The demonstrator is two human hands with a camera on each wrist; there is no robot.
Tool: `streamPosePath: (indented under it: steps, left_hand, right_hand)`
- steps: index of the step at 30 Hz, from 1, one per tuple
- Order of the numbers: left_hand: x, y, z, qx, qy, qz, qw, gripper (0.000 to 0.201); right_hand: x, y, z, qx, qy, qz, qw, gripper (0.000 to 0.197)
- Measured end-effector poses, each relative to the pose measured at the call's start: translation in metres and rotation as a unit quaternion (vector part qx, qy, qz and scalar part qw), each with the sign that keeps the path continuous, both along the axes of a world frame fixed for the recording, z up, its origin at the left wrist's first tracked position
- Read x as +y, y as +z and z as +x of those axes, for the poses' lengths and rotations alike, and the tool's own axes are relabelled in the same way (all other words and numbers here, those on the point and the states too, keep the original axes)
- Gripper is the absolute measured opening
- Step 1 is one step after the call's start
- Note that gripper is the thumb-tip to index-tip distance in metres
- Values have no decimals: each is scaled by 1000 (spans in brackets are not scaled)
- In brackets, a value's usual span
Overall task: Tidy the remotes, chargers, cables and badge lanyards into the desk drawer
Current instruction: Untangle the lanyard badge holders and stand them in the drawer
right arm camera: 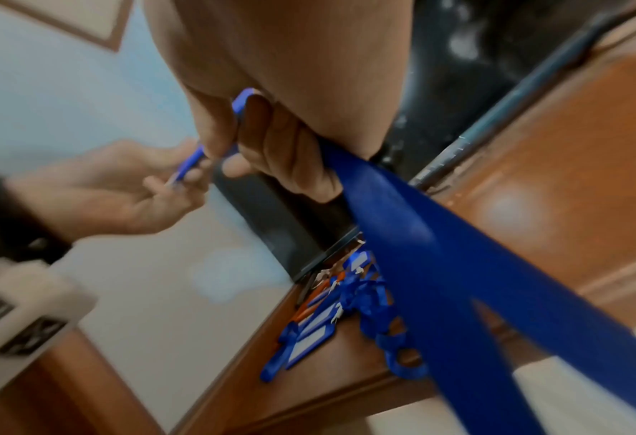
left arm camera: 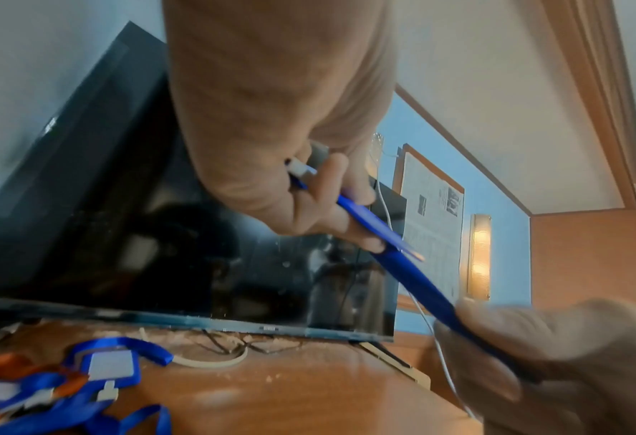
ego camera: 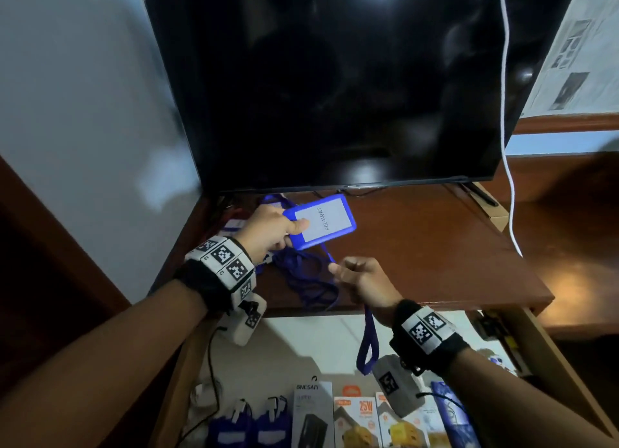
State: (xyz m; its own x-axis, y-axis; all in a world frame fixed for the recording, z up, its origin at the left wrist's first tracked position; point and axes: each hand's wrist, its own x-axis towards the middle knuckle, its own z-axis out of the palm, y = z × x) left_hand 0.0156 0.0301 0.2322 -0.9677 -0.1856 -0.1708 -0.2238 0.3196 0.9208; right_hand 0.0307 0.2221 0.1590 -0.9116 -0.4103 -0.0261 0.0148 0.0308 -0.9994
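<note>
My left hand pinches a blue badge holder with a white card, held above the desk top in front of the TV. Its blue lanyard strap runs down through my right fist, and the loop end hangs over the open drawer. The left wrist view shows the holder edge-on between my left fingers. In the right wrist view the strap passes under my curled right fingers. More blue and orange lanyards and badges lie tangled on the desk's left part.
A dark TV stands at the back of the desk, with a white cable hanging at its right. In the drawer lie boxed chargers, a black boxed item and folded blue lanyards. A wall is to the left.
</note>
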Motion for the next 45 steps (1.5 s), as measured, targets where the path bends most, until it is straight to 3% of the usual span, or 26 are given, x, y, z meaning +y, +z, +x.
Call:
streamPosePath:
  steps: [2,4,8,13,18,24,28,30,35,38,42,45]
  left_hand:
    - [6,-12,1,30,32,-20,999,29]
    - [6,-27,0,70,32,-93,993,44]
    - [6,-54,9,71,-29,-298,951,34]
    - [3,-76,26,13,-144,-358,922,30]
    - [3,-82,37,-39,-280,-399,873,29]
    - [-1,-66,43,-87,-332,-278,897,20]
    - [-5,-51,46,-109,-319,-102,936,3]
    - [-7,-47,46,-90,-302,-68,947,7]
    - [-6,-51,47,-35,-210,28,977,15]
    - [-1,-54,48,-2,-125,71,990,16]
    - [5,-62,47,-1,-10,102,995,10]
    - [8,-76,46,-7,75,112,991,6]
  right_hand:
    - [-9,-3,6,9,46,42,998,20]
    - [-17,-2,8,22,77,88,993,15]
    - [-15,15,4,28,88,147,985,37]
    - [-2,33,-8,-3,68,156,985,31]
    - [4,17,-14,-15,51,215,975,25]
    - [8,0,-13,-4,70,234,970,28]
    - [11,-15,-11,-45,104,154,981,34]
    - [12,-21,-8,-60,99,120,986,33]
    - [5,-37,9,-111,50,53,991,33]
    - [-6,-53,11,-166,52,-23,984,16]
    - [-9,-62,6,-161,50,6,986,42]
    - [-15,-64,12,-132,60,61,988,48]
